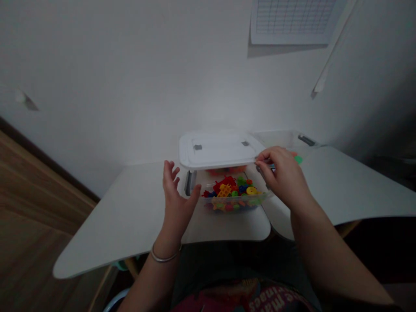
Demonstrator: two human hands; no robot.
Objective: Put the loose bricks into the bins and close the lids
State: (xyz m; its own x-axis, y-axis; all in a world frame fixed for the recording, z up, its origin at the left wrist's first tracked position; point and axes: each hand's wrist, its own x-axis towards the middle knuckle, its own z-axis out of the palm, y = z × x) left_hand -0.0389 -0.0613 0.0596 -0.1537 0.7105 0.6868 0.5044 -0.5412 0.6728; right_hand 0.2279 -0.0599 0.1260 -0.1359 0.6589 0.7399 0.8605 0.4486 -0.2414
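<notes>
A clear plastic box (238,200) stands on the white table, holding several small toy pieces (224,190) in red, yellow, green and blue. Above it a white lid (224,149) is raised, tilted and apart from the front rim. My right hand (281,171) pinches the lid's right front corner between thumb and fingers. My left hand (177,195) is beside the box's left end, fingers spread and thumb apart, with nothing in it. The lid hides the back part of the box.
Behind on the right is another clear box (279,138) with a grey latch (306,140); orange and green pieces show near it. The white table (139,208) has a seam between two tops. A wall with a printed sheet (292,21) rises behind. Wooden boards (35,173) are at left.
</notes>
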